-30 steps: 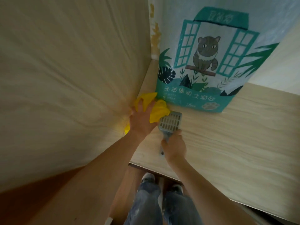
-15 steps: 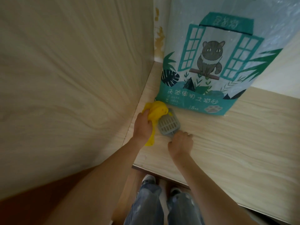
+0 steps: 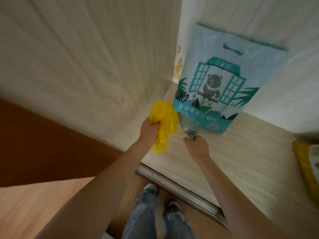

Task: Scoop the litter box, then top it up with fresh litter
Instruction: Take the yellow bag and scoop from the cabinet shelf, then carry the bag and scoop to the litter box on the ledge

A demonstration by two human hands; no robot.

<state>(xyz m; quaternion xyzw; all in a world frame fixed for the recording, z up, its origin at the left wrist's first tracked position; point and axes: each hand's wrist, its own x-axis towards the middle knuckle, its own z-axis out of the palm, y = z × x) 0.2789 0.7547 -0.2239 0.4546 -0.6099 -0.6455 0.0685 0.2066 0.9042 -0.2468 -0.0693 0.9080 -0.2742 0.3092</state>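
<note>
I look down into a pale wood cabinet, where my left hand (image 3: 148,131) keeps its grip curled tight round a crumpled yellow bag (image 3: 164,118), which hangs from the fist above the shelf (image 3: 241,161) near its left edge. My right hand (image 3: 196,146) has its grip wrapped round the handle of the grey scoop (image 3: 189,128); the blade is blurred and points toward the back, overlapping the lower left corner of the litter bag (image 3: 224,83). That litter bag, pale blue with a teal window and a cat printed on it, stands upright at the shelf's back left corner, leaning on the rear wall (image 3: 284,49). A yellow-edged package (image 3: 309,169) shows at the shelf's right edge. Jeans (image 3: 143,219) and shoes (image 3: 150,188) show below the shelf's front edge.
</note>
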